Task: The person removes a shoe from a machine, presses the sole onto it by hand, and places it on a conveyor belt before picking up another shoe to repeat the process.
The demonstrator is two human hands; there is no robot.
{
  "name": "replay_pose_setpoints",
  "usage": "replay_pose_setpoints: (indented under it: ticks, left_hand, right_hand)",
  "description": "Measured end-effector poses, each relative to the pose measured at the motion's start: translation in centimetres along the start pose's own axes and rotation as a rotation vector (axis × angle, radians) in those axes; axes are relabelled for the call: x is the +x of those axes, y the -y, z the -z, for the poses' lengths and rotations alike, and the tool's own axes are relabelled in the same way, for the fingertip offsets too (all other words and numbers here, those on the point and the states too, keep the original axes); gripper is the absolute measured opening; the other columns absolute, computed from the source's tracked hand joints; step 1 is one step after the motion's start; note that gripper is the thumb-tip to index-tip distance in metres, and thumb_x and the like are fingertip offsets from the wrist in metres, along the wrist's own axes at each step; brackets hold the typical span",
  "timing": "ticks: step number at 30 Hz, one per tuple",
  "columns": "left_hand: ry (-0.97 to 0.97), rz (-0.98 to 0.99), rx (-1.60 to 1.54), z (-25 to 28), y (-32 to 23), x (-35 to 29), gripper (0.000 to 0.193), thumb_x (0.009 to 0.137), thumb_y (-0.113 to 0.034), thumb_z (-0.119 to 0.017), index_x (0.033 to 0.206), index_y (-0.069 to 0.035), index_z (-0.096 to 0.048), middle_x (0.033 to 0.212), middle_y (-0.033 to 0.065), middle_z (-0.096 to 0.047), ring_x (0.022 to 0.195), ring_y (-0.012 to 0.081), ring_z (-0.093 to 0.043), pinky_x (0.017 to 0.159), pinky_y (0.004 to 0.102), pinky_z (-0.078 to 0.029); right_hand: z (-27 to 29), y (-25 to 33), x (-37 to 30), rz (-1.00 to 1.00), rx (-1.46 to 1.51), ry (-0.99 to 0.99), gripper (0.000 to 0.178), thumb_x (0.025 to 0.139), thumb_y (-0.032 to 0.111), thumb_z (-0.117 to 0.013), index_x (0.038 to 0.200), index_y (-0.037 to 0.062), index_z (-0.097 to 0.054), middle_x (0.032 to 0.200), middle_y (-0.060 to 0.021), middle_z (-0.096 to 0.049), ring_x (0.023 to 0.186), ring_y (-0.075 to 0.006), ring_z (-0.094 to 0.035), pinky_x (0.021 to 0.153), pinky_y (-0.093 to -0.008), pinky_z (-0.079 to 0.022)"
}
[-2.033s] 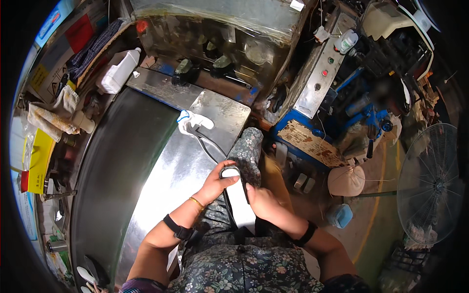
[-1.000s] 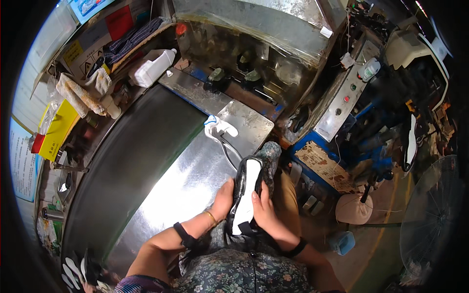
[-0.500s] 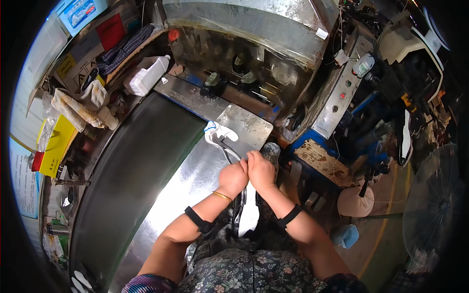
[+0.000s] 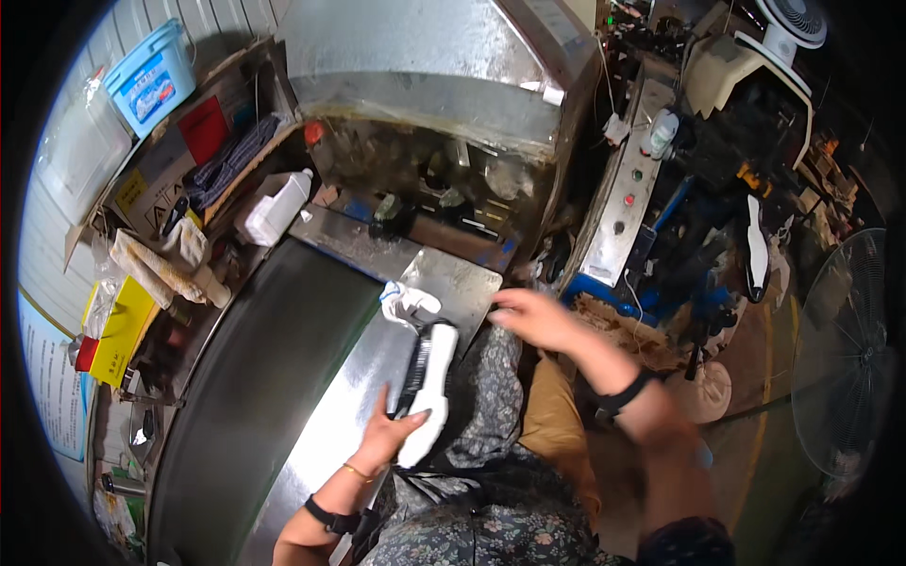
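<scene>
My left hand [image 4: 390, 436] grips a shoe with a black upper [image 4: 412, 377] and a white sole [image 4: 435, 387], held lengthwise above my lap. The thumb lies across the sole while one finger points away along the side. Beyond the toe, a crumpled white piece with a blue edge [image 4: 411, 304] rests on the metal table [image 4: 344, 401]. My right hand [image 4: 533, 319] is off the shoe, out to the right near the table's corner. Its fingers stretch leftward, slightly blurred, and nothing shows in them.
A dark conveyor belt [image 4: 269, 377] runs along the left, ending by a metal-hooded machine [image 4: 415, 99]. A white jug [image 4: 276, 209] and a yellow box [image 4: 123, 330] stand beyond it. On the right are a button panel [image 4: 618, 203], another white-soled shoe [image 4: 757, 247] and a large fan [image 4: 845, 354].
Both hands were together over the shoe. Now my right hand has come away to the right, and my left hand has lowered, turning the shoe with its white sole up. The view has shifted.
</scene>
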State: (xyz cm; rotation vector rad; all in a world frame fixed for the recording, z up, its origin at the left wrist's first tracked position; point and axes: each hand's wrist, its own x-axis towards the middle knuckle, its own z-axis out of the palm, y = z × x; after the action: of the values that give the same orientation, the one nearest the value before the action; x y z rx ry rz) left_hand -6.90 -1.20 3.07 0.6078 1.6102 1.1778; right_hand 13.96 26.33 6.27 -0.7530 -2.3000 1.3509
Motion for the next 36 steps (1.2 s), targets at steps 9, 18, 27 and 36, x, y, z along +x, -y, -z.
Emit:
replay_pose_setpoints:
  ticks: [9, 18, 27, 36]
  left_hand:
    - [-0.12, -0.536, 1.395, 5.4, 9.6, -3.0, 0.075, 0.08, -0.009, -0.059, 0.144, 0.013, -0.027, 0.149, 0.0342, -0.029, 0.141, 0.0484, -0.026, 0.116, 0.0534, -0.022]
    - [-0.257, -0.533, 0.689, -1.0, 4.0, -3.1, 0.042, 0.096, -0.018, -0.058, 0.134, 0.0, -0.052, 0.128, 0.0182, -0.059, 0.106, 0.0295, -0.061, 0.091, 0.0438, -0.05]
    - [0.149, -0.323, -0.636, -14.4, -7.0, 3.2, 0.052, 0.104, -0.037, -0.044, 0.142, -0.002, -0.043, 0.14, 0.0094, -0.052, 0.127, 0.017, -0.049, 0.109, 0.0315, -0.036]
    - [0.498, -0.178, 0.52, -4.1, -1.4, -1.8, 0.073, 0.097, -0.053, -0.05, 0.144, 0.001, -0.035, 0.131, 0.0213, -0.056, 0.123, 0.0301, -0.053, 0.102, 0.0368, -0.041]
  right_hand:
    - [33.3, 0.6, -17.9, -0.716, -1.166, -0.805, 0.081, 0.07, 0.03, -0.079, 0.141, 0.013, -0.046, 0.129, -0.0196, -0.055, 0.112, -0.0393, -0.058, 0.093, -0.0446, -0.05]
    - [27.5, -5.6, -20.9, -0.159, -1.173, -1.325, 0.074, 0.066, 0.015, -0.076, 0.135, 0.013, -0.049, 0.143, -0.0249, -0.039, 0.122, -0.0463, -0.046, 0.1, -0.0498, -0.042]
    - [-1.0, 5.6, -15.8, 0.265, -0.406, -0.631, 0.107, 0.069, 0.044, -0.084, 0.148, -0.0004, -0.026, 0.148, -0.0236, -0.035, 0.13, -0.0395, -0.044, 0.105, -0.0499, -0.038]
    - [-8.4, 2.4, -16.2, -0.458, 1.264, 0.33, 0.067, 0.094, 0.016, -0.06, 0.149, 0.0013, -0.025, 0.144, -0.0169, -0.042, 0.127, -0.0318, -0.05, 0.104, -0.0534, -0.045]
